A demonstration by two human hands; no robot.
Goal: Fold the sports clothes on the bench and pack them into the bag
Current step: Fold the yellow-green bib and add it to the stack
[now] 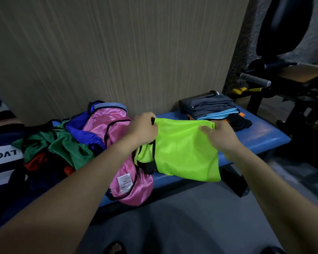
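I hold a neon-green sports vest [184, 151] with black trim above the blue bench [261, 136]. My left hand [143, 129] grips its upper left corner. My right hand [218, 134] pinches its upper right corner. The vest hangs down over the bench's front edge. Left of it lies a pink garment [128, 162] with a white label, and further left a heap of green [62, 143], purple and red clothes. A dark blue bag [2, 162] with white lettering stands at the far left.
A stack of folded grey, light-blue and orange clothes [211, 109] lies at the bench's far right end, with a dark bottle [198, 99] behind it. Black gym equipment [292, 79] stands to the right. A wall runs behind the bench.
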